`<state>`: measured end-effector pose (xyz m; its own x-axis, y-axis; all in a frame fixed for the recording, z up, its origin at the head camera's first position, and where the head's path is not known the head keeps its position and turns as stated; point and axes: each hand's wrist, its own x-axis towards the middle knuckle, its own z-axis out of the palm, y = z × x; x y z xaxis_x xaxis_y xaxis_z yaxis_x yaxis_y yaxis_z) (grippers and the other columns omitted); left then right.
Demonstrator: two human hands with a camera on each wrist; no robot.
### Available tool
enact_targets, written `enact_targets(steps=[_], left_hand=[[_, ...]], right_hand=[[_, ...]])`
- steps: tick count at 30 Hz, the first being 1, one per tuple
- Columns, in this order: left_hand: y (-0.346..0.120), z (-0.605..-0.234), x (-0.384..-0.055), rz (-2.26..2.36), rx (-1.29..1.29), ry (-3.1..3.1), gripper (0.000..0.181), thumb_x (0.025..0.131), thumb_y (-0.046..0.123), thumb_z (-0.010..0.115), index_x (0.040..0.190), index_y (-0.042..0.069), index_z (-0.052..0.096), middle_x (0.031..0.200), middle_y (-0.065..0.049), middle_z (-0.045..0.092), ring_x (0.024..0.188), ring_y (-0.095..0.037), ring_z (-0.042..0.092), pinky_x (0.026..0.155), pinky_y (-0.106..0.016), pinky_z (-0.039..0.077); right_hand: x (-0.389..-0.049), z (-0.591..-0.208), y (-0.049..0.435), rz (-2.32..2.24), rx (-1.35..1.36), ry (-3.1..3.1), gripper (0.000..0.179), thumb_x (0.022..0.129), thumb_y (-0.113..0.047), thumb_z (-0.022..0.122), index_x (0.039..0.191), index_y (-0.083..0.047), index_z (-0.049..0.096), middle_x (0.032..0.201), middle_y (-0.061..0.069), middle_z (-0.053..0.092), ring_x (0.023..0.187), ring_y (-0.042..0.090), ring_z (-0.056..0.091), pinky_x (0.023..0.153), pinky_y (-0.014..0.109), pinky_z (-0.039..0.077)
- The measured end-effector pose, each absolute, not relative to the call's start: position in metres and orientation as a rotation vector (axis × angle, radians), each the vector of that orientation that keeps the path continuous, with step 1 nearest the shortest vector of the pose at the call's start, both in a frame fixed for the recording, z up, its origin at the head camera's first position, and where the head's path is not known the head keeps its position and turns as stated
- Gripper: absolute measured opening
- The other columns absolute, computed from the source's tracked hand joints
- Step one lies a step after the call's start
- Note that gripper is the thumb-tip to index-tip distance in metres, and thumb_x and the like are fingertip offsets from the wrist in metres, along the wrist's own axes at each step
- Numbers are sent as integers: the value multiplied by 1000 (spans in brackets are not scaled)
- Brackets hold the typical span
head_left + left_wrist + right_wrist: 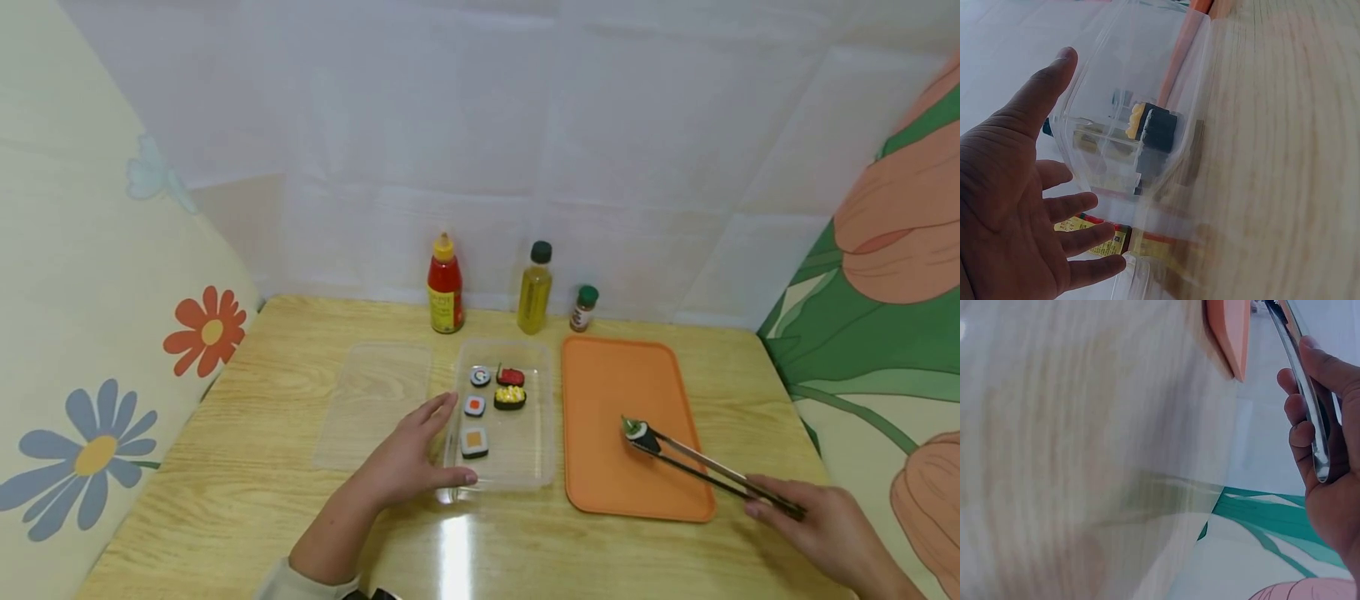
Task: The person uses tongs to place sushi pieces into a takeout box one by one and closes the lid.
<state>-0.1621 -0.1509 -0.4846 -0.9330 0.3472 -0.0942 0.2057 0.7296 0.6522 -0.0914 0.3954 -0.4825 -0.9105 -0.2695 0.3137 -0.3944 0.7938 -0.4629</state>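
Observation:
My right hand (806,517) grips metal tongs (712,469) near their back end, as the right wrist view also shows. Between the tong tips is a dark sushi roll (642,436) with a green top, over the orange tray (600,483); whether it touches the tray I cannot tell. At the left side of a clear plastic container (525,479) is my left hand (408,458), its fingers spread and fairly straight. Inside the container sit several sushi pieces, among them a yellow-topped one (510,397), a red-topped one (512,377) and a square one with an orange centre (474,442).
A clear flat lid (367,400) lies left of the container. Along the back wall stand a red sauce bottle (446,287), an oil bottle (535,292) and a small green-capped jar (583,308). Patterned cloth hangs at both sides of the wooden table (247,500).

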Motion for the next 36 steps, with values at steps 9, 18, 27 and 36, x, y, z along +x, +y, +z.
enact_targets(steps=[9,18,27,36], left_hand=[[-151,-485,-162,995,432,2713,116,77,63,85,166,18,27,171,-10,24,152,-45,26,115,-66,33],[-151,-484,-162,986,428,2716,116,77,63,85,166,18,26,171,-10,23,152,-44,26,116,-66,33],[-151,-484,-163,987,431,2716,116,77,63,85,166,17,27,171,-10,23,152,-45,26,116,-65,33],[-151,-483,-163,988,449,2721,119,75,68,83,166,16,27,170,-12,24,151,-46,27,116,-65,33]], right_hand=[[-107,-475,383,832,628,-2734,32,83,-9,86,114,-5,79,89,-7,79,69,-5,64,52,13,41],[-117,-468,371,831,685,-2704,36,80,-6,88,115,-8,80,87,-7,78,62,-6,56,50,13,38],[-129,-460,360,827,762,-2661,38,78,-6,89,115,-8,80,88,-5,79,67,-6,63,52,13,43],[-138,-452,350,811,819,-2651,38,76,-7,90,114,-8,80,81,-17,73,59,-7,52,53,12,38]])
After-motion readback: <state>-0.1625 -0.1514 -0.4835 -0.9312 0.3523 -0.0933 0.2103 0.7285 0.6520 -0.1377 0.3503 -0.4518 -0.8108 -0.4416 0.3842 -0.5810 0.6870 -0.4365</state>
